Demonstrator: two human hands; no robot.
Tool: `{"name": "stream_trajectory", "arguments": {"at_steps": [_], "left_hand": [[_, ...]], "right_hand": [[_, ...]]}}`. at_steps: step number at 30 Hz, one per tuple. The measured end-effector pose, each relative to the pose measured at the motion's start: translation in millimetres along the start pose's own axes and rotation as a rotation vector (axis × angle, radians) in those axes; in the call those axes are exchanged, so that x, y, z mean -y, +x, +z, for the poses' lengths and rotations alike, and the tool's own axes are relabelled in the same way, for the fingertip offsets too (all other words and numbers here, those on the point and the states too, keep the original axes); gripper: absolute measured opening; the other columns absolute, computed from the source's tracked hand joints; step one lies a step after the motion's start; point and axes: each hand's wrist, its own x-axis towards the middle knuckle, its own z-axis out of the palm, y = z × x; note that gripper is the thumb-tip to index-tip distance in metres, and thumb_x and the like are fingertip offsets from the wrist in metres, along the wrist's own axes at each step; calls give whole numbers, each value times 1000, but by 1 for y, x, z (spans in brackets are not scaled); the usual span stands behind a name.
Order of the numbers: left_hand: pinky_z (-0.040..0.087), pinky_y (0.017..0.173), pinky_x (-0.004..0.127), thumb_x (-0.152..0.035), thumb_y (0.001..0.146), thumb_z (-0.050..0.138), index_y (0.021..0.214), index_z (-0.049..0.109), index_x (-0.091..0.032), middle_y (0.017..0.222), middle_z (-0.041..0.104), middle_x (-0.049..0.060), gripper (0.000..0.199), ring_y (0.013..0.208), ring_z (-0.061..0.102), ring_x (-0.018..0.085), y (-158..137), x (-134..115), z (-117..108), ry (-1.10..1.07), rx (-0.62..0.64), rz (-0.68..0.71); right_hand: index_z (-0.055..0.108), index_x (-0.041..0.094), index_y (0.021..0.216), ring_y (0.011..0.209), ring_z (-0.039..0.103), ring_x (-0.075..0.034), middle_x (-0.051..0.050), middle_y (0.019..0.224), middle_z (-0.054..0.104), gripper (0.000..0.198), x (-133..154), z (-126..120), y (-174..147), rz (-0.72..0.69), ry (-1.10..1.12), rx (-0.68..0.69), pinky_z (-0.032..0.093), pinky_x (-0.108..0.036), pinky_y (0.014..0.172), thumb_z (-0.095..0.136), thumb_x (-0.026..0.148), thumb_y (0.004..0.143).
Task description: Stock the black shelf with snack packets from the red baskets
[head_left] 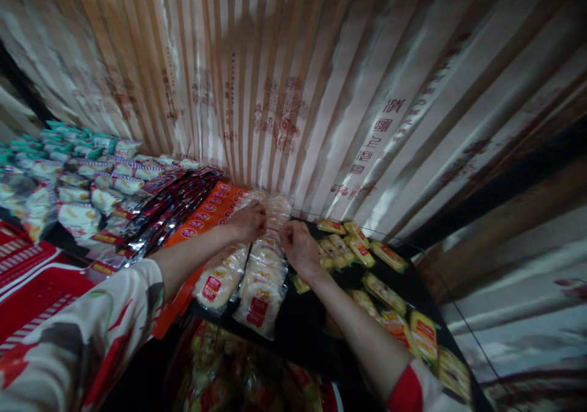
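Observation:
Two rows of clear packets of pale round cakes (261, 283) with red labels lie overlapping on a black table. My left hand (250, 221) is over the far part of these rows, its fingers curled down onto the clear wrap. Beside the right row, at its far end, my right hand (300, 247) has its fingers bent inward against the packets' edge. What its fingertips hold, if anything, is hidden. An orange printed sheet (208, 213) lies just left of the rows, partly under my left forearm.
Yellow packets (385, 293) lie scattered to the right on the black tabletop (321, 345). Dark red foil packs (169, 210) and white snack bags (80, 216) crowd the left. Red baskets (41, 277) stand at near left. Below the table edge sit more yellow packets (247, 375). A pleated printed curtain (284, 94) hangs behind.

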Motion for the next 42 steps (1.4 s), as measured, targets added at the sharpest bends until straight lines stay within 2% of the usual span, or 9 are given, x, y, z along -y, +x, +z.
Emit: {"name": "stream_trajectory", "arguments": {"at_steps": [3,8,12,20,27,35,38,40,42], "left_hand": [[44,86,32,-20,77,57,71,65,-16,94,61,9,11,103,47,22,0,0,4,9,-11,-5],[44,87,31,-20,76,57,71,66,-16,93,60,8,11,104,46,22,-1,1,6,10,-13,-7],[44,87,31,-20,76,58,70,65,-16,93,60,8,11,104,46,22,-1,0,7,-5,-20,-27],[44,91,33,-20,81,52,81,63,-15,90,58,7,12,101,47,20,-9,4,5,-63,-184,13],[42,96,37,-24,75,63,77,65,-17,107,54,8,7,116,41,26,-19,4,0,-85,-41,78],[40,98,35,-16,72,62,77,67,-15,107,58,9,7,117,41,25,-15,0,2,-67,-2,81],[40,99,36,-16,73,60,75,67,-15,105,59,9,7,116,42,25,-14,1,6,-37,-20,88],[40,100,36,-16,73,60,73,67,-15,103,60,9,7,115,42,25,-13,1,7,-30,-21,76],[40,99,35,-17,72,59,71,66,-15,102,61,9,7,115,42,26,-13,0,7,-27,-26,61]], "right_hand": [[61,22,95,74,58,-14,-3,92,60,17,2,-10,-8,-23,-58,-4,34,-23,57,50,32,86],[68,26,85,70,60,-16,-2,80,66,28,6,-23,-16,-4,-135,198,30,-24,55,52,49,83],[67,25,81,67,61,-15,1,74,69,21,3,-16,-14,43,-14,275,30,-23,54,58,44,81],[65,21,82,66,60,-14,0,74,68,21,1,-3,-13,14,19,199,32,-22,56,53,39,83],[65,23,83,69,61,-15,0,78,68,21,3,-2,-12,58,21,160,31,-23,56,53,39,83],[63,22,85,67,60,-15,0,77,67,19,-3,1,-12,41,97,153,35,-23,59,48,33,86],[60,20,89,73,60,-16,-3,84,66,17,-3,-1,-13,18,118,73,38,-23,63,48,31,85],[59,20,91,74,60,-16,-3,84,65,19,-2,-6,-16,22,98,1,38,-24,62,50,34,84],[59,21,88,69,59,-16,-2,78,65,23,0,-13,-20,13,57,4,37,-24,59,49,41,84]]}}
